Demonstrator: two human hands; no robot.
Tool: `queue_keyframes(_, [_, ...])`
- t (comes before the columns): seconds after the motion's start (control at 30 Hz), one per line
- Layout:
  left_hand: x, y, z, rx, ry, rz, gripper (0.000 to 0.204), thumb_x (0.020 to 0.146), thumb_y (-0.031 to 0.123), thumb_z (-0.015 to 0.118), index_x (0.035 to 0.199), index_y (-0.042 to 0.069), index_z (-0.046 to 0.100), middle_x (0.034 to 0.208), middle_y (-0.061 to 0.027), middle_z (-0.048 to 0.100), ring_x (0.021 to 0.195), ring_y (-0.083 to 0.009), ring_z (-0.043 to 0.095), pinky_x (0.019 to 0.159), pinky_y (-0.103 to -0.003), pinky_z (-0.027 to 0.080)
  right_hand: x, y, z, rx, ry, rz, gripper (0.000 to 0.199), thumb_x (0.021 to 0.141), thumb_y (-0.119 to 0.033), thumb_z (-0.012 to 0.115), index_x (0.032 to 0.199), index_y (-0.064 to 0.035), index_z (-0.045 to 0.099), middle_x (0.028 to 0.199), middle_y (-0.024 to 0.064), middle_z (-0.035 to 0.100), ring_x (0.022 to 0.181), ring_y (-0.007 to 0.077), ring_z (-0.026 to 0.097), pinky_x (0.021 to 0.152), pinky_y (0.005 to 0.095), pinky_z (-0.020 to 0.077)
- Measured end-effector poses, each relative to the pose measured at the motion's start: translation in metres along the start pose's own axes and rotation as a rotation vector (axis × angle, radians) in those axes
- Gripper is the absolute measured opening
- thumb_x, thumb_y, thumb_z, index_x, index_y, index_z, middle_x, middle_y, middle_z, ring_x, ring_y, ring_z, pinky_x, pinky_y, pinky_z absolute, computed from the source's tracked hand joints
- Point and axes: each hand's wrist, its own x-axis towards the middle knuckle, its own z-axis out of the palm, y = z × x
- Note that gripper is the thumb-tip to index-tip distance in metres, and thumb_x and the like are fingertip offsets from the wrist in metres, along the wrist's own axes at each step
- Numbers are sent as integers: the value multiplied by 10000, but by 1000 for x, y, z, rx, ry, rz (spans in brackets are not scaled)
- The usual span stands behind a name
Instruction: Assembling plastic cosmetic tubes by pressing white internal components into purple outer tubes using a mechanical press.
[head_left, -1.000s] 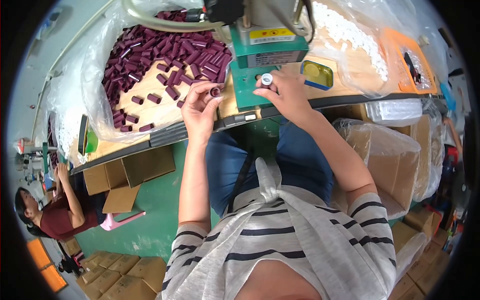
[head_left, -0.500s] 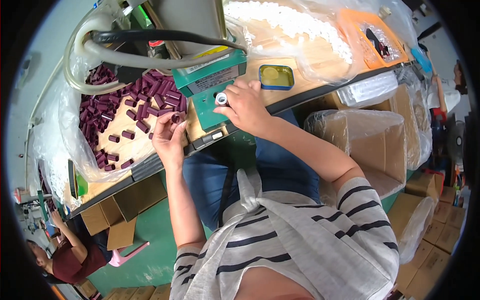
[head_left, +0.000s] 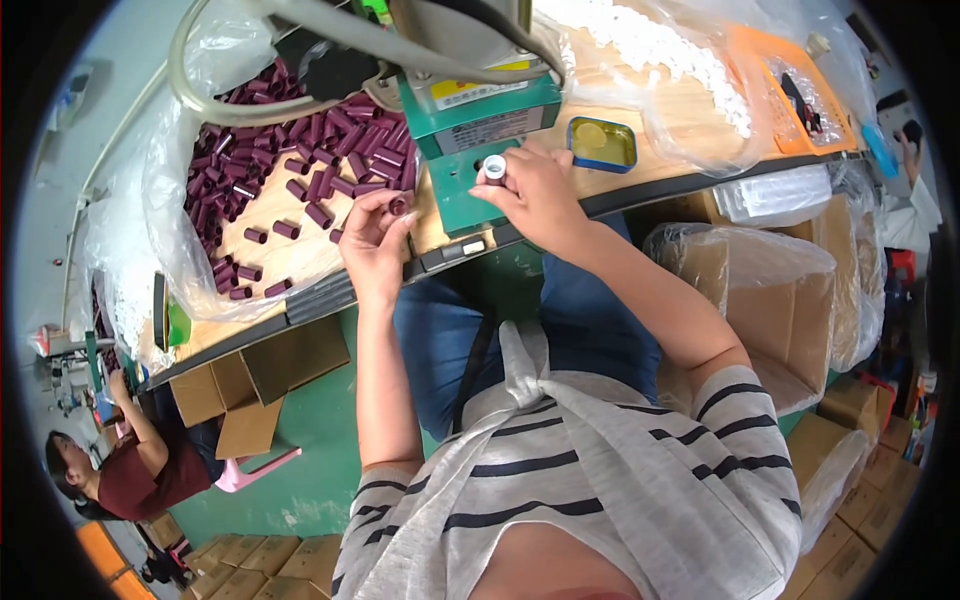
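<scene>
My left hand [head_left: 376, 240] pinches a short maroon tube [head_left: 399, 206] by the table's front edge, its open end facing up. A white ring-shaped piece [head_left: 494, 168] is between the thumb and fingers of my right hand [head_left: 543, 195], above the green base plate [head_left: 458, 190] of a bench machine [head_left: 485, 125]. Whether a tube sits under that white piece is hidden by my fingers. Many loose maroon tubes [head_left: 318, 215] lie on the wooden tabletop to the left of the machine. A blue-rimmed tin [head_left: 602, 145] with yellowish contents stands just right of my right hand.
White small parts [head_left: 690, 65] are heaped on clear plastic at the back right, near an orange basket [head_left: 785, 90]. Hoses and a black cable [head_left: 500, 35] arch over the machine. Open cardboard boxes [head_left: 770, 300] stand below the table. Another person [head_left: 145, 470] sits at the far left.
The whole view has shifted, so the table and machine sit further right in the picture. Both hands keep their grips, in nearly the same places relative to the machine.
</scene>
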Motion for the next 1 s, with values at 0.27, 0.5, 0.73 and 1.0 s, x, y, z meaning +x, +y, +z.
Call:
queue_keyframes(0.27, [0,0,5,44,18,-19,338,871,-154,689,1171,-3,650,1120,-40,685,944,-93,650,861,-232,525,-5,8,1,-51,34,-27,221,863,-334,790,891,-130,710,822,-1,635,889,233,576,821,432,323])
queue_keyframes(0.5, [1,-1,-8,122,-23,57,326,919,-106,660,1227,-3,640,1165,-86,707,980,-107,656,888,-242,526,-6,7,17,-131,95,-99,321,888,-411,731,895,-96,664,930,40,632,1021,261,552,866,476,314])
queue_keyframes(0.73, [5,-2,4,98,-61,67,308,916,-107,678,1208,-12,651,1159,-102,714,977,-114,659,898,-244,524,-4,8,5,-12,29,20,292,887,-360,749,884,-81,660,899,55,630,1011,269,545,852,466,304])
queue_keyframes(1.0, [-1,-1,-3,86,-50,73,296,916,-97,683,1195,-7,641,1179,-122,710,982,-112,662,901,-243,522,-14,4,17,-100,124,-103,286,875,-337,761,941,-70,680,935,67,617,1026,274,527,881,470,319])
